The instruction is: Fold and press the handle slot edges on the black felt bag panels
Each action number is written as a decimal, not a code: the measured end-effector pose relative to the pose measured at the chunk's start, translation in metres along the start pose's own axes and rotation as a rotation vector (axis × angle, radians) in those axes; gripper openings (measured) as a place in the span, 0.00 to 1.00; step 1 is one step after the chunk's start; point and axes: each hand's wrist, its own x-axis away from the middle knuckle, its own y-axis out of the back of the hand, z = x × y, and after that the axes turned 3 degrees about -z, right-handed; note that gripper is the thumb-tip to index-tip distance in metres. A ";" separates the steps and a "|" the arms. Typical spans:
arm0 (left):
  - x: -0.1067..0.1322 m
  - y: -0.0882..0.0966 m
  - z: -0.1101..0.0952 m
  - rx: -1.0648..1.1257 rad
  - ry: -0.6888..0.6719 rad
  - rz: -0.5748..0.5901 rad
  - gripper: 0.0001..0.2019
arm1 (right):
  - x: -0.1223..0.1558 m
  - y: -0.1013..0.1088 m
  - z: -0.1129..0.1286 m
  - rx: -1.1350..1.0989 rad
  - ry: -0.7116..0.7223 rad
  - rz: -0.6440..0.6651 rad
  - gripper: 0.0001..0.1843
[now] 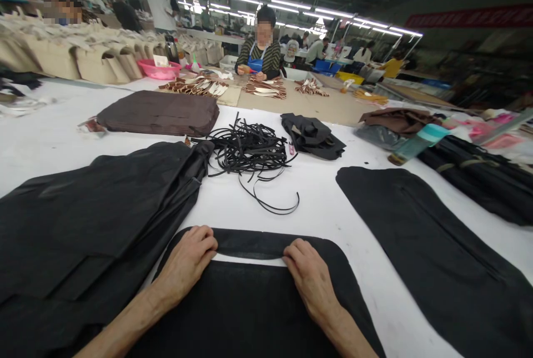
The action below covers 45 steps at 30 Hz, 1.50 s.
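A black, leather-like panel with rounded corners lies flat in front of me on the white tabletop. Near its far edge runs a long slot, through which a white strip shows, with a band of the black material beyond it. My left hand has its fingers curled and closed on the band at the slot's left end. At the right end, my right hand grips the same band, fingertips bent down. The fingertips' undersides are hidden in both hands.
Black panels are stacked at left; another slotted panel lies at right. Beyond are tangled black strips, a brown stack, folded black pieces and a bottle. A co-worker sits opposite.
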 end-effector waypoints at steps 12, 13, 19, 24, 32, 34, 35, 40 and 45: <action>-0.002 -0.005 -0.018 -0.273 0.095 0.002 0.12 | -0.002 -0.012 -0.001 0.163 -0.056 0.024 0.11; -0.003 -0.005 -0.020 -0.290 0.118 -0.002 0.12 | -0.004 -0.012 -0.001 0.187 -0.067 0.035 0.11; -0.010 -0.004 -0.026 -0.356 0.207 0.013 0.10 | -0.014 -0.006 0.005 0.249 -0.130 0.147 0.09; -0.012 -0.004 -0.031 -0.425 0.241 -0.010 0.07 | -0.023 0.004 0.006 0.204 -0.189 0.270 0.11; 0.001 -0.019 -0.040 -0.489 -0.082 0.101 0.12 | -0.039 0.016 0.012 0.180 -0.266 0.378 0.13; 0.005 -0.022 -0.039 -0.523 -0.146 0.128 0.14 | -0.041 0.018 0.011 0.180 -0.275 0.388 0.13; 0.007 -0.023 -0.039 -0.562 -0.171 0.137 0.15 | -0.041 0.019 0.010 0.178 -0.277 0.395 0.13; 0.012 -0.027 -0.047 -0.801 -0.270 0.053 0.19 | -0.045 0.021 0.006 0.171 -0.294 0.447 0.11; 0.012 -0.038 -0.061 -0.921 -0.247 0.054 0.27 | -0.044 0.019 0.008 0.199 -0.273 0.439 0.13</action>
